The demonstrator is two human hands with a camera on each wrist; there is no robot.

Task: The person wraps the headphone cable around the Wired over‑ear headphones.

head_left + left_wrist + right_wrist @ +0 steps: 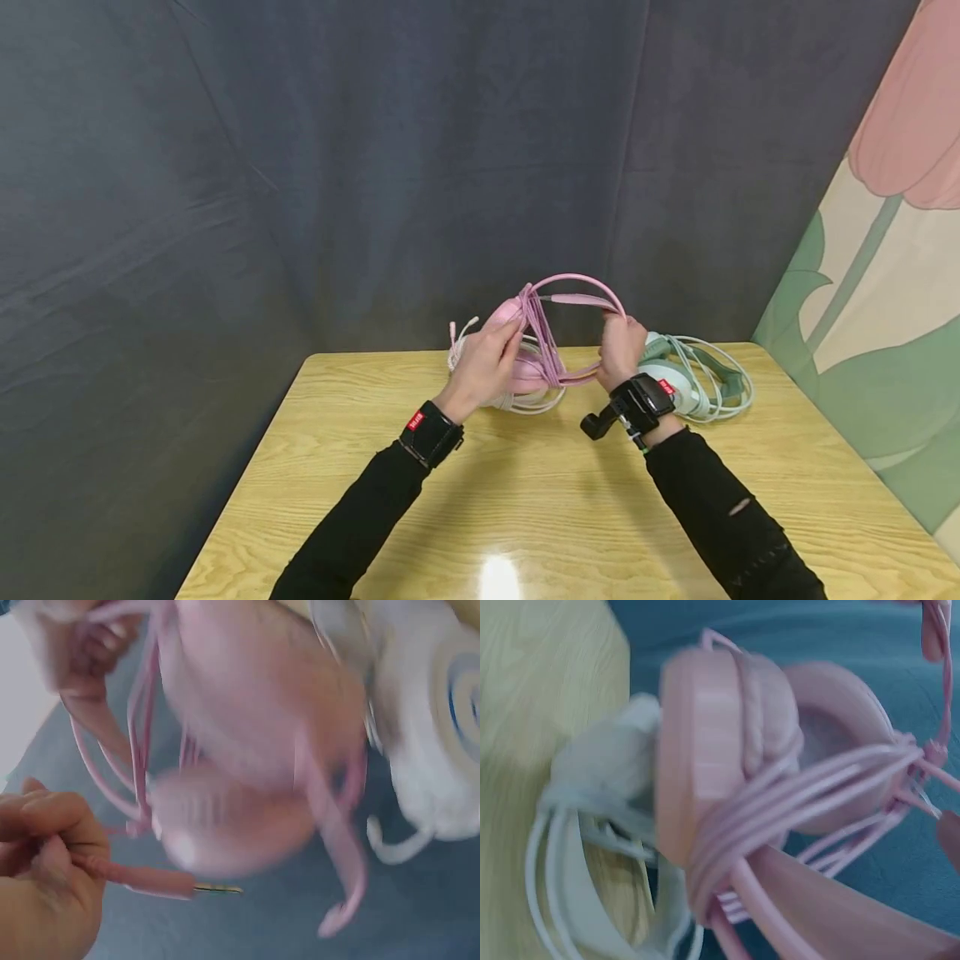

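A pair of pink headphones point(528, 371) is held up over the back of the table, several turns of its pink cable point(551, 350) wound across the ear cups. My right hand point(621, 343) grips the headband point(581, 277) on the right side. Beside the left ear cup, my left hand point(487, 358) pinches the cable's end; in the left wrist view the metal-tipped plug point(161, 881) sticks out from its fingers. The right wrist view shows the ear cups point(705, 742) close up, bound by the cable loops. Blur softens the headphones in the left wrist view.
White headphones point(457, 742) with a cream cable point(525, 407) lie behind the pink ones. Mint-green headphones point(667, 379) rest on the wooden table point(420, 517) just right of my right hand. A dark curtain point(450, 167) hangs behind the table's back edge.
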